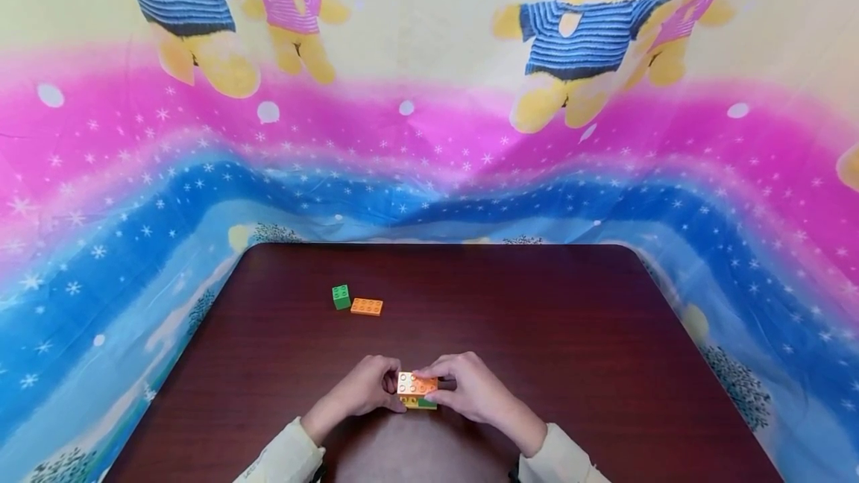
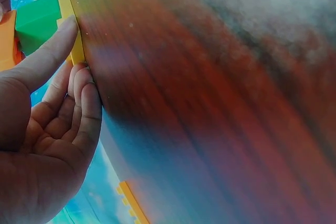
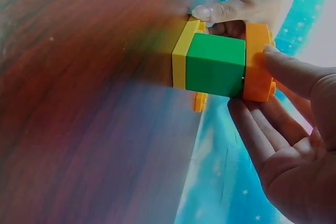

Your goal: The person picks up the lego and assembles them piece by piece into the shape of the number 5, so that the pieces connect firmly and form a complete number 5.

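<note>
On the table in front of the person stands a small stack: a yellow plate [image 3: 180, 56] at the bottom, a green block [image 3: 216, 64] on it, and an orange brick [image 1: 417, 384] on top. The left hand [image 1: 367, 386] pinches the yellow plate [image 2: 77, 40] at its left end, thumb on the near side. At the right, the right hand [image 1: 478, 391] holds the orange brick [image 3: 256, 62] between thumb and fingers. In the right wrist view the orange brick lies against the green block's top; whether they are fully pressed together I cannot tell.
Farther back on the table [image 1: 537, 304], left of centre, a green block [image 1: 341, 297] stands beside a flat orange brick [image 1: 367, 307]. A patterned cloth [image 1: 429, 133] with bears hangs behind and around the table.
</note>
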Demonstrator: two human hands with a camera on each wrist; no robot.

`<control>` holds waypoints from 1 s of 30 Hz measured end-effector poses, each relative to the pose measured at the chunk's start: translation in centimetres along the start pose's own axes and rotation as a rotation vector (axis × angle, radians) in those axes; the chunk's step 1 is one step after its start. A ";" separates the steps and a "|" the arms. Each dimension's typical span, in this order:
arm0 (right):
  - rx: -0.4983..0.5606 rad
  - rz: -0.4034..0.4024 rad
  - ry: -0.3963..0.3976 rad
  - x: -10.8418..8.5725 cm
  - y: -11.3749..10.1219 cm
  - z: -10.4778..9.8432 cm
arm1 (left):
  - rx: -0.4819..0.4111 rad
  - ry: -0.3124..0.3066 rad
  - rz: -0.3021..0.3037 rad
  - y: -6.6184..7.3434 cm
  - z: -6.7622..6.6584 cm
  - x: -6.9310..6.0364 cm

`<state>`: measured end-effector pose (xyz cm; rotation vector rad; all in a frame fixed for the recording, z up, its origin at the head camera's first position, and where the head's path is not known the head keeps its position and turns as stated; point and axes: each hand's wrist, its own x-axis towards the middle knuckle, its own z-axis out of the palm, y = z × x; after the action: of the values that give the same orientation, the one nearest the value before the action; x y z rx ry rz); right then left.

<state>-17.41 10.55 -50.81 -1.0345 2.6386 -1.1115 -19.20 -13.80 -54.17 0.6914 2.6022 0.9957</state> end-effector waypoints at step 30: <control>0.110 0.065 -0.033 0.2 1.5 -0.2 | 0.016 0.004 -0.040 0.3 0.0 0.3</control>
<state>-18.41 11.32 -51.58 -0.9318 2.5341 -1.1997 -19.37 -13.43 -54.03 0.6398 2.6193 0.9669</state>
